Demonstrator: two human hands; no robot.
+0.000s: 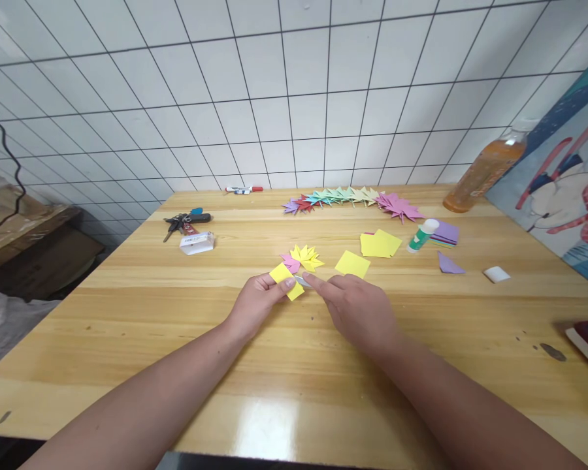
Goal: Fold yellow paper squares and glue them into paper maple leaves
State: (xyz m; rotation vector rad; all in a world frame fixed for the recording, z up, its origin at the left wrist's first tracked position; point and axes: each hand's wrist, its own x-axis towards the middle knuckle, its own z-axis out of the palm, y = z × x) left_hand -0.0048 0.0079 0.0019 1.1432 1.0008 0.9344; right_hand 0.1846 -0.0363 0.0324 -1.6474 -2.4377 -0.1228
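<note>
My left hand (259,297) pinches a folded yellow paper strip (280,273) between thumb and fingers. Against the strip's right side lies a thin pale blade-like piece (301,281), its kind unclear. My right hand (357,307) is closed around this piece, with the index finger stretched along it; the other fingers are curled and mostly hidden. Just beyond my hands lie a yellow folded-paper fan (307,257) and a pink folded piece (289,262), touching each other. A square yellow sheet (353,264) rests flat beyond my right hand.
More yellow sheets (379,243), a glue stick (423,235) and purple paper (445,232) are to the right. A colourful folded-paper chain (345,196) curves along the back. Keys (181,223), a white box (196,243), a marker (245,190) and a drink bottle (490,170) stand or lie farther out.
</note>
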